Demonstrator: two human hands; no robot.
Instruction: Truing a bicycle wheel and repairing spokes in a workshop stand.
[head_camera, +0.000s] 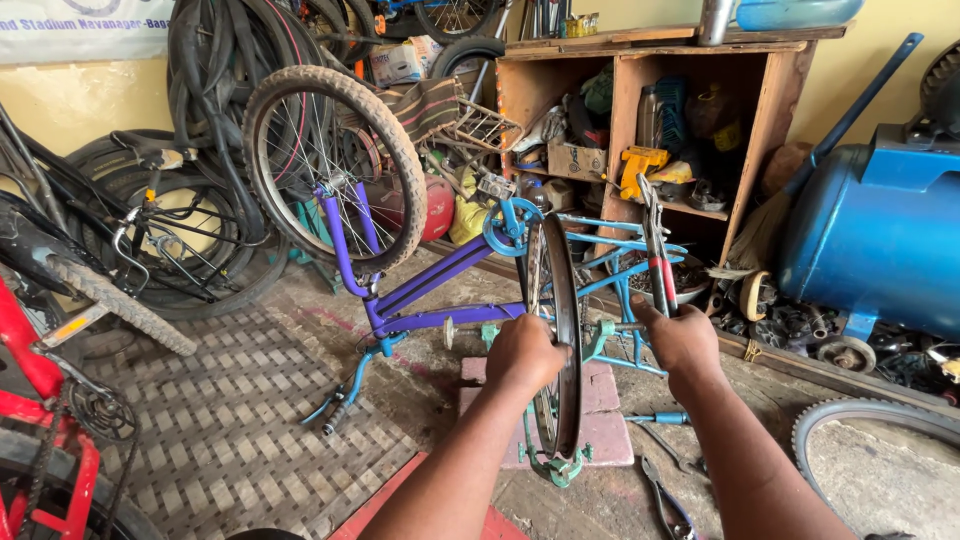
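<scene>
Fingers: the left hand's fingers are curling closed around the bare wheel rim; the right hand's fingers are closing on the red-handled pliers.
Left hand: gripping the rim at about 9 o'clock of the axle, steadying it edge-on to the camera.
Right hand: holding the pliers upright, their nose pointing to 12 o'clock, just right of the rim.
Rim: standing in the green truing stand, near the middle of the view, on a pinkish slab on the floor.
Doing it well: I judge the left hand should be keeping the rim from turning while the pliers are working, with the grip firm and clear of the spokes.
Around: a purple bicycle frame is lying upside down at 10 o'clock; a wooden shelf is standing at 1 o'clock; a blue tank is sitting at 3 o'clock; more pliers are lying on the floor at 5 o'clock.
</scene>
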